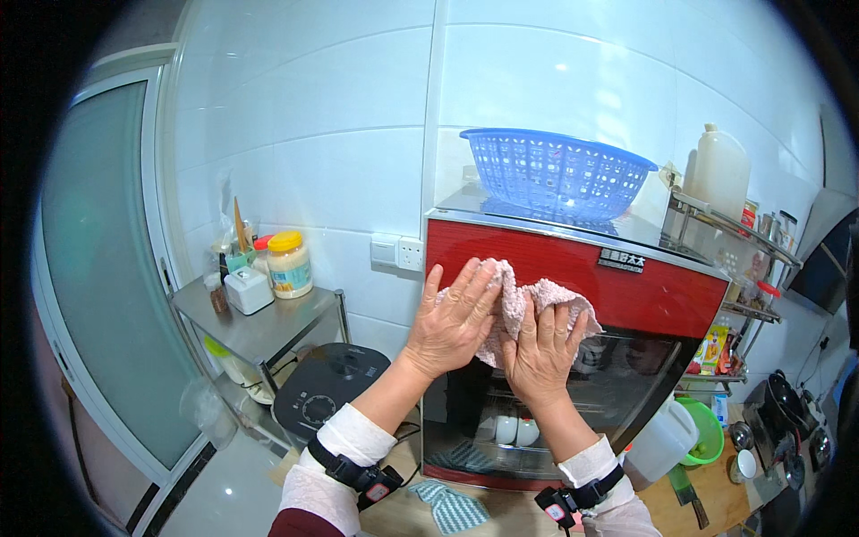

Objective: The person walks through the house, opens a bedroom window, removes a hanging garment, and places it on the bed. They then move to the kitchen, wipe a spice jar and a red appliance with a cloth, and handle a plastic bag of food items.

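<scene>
A pink textured cloth (513, 309) lies bunched against the red upper front of a cabinet (658, 300) with a dark glass door. My left hand (455, 320) rests flat over the cloth's left part, fingers stretched out and thumb spread. On the cloth's right part my right hand (541, 353) presses with its fingers extended, palm toward the cabinet. The cloth's right end hangs loose beyond these fingers. Under my palms the cloth is hidden. White cups (516, 430) show through the glass door.
A blue plastic basket (559, 174) stands on the cabinet. To the left, a metal shelf (246, 331) holds jars; a black round-cornered appliance (329, 394) sits beside it. A green-and-white cloth (447, 507) lies below. At right are a rack (734, 224), a green basin (705, 430) and a cleaver (687, 492).
</scene>
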Motion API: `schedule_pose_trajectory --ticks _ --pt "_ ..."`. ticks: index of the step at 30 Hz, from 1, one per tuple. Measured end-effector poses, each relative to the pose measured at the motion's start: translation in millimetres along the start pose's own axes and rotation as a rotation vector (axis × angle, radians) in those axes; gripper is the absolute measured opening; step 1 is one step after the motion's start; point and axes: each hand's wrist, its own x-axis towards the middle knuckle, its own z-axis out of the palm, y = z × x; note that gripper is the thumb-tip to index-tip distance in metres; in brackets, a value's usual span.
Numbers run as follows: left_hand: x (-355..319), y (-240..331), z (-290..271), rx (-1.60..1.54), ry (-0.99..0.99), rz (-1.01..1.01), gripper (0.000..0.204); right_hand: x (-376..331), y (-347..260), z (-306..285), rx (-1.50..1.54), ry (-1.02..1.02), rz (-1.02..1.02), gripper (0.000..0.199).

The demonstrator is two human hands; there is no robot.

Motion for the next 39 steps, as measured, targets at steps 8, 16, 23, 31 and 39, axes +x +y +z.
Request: schedule_pose_trajectory --ticks 8,16,23,31,39 --pt "-28 -26 7 -0.114 0.051 -0.098 0.045 18 -44 22 -0.027 0.044 -0.036 0.063" --pt "-85 -22 27 -0.208 0.062 -0.118 0.047 -18 -63 37 -0.029 0.017 -0.143 0.055" --pt "-137 1 35 -0.177 -0.037 -0.130 0.049 -66 -62 38 -0.042 -0.074 -0.184 0.054" --pt "-197 39 29 -0.143 -0.222 -0.101 0.053 -130 -49 35 0.060 -0.215 -0.317 0.053" --pt "-207 73 24 -0.193 -0.386 -0.002 0.056 -163 -8 15 0.228 -0.367 -0.434 0.042"
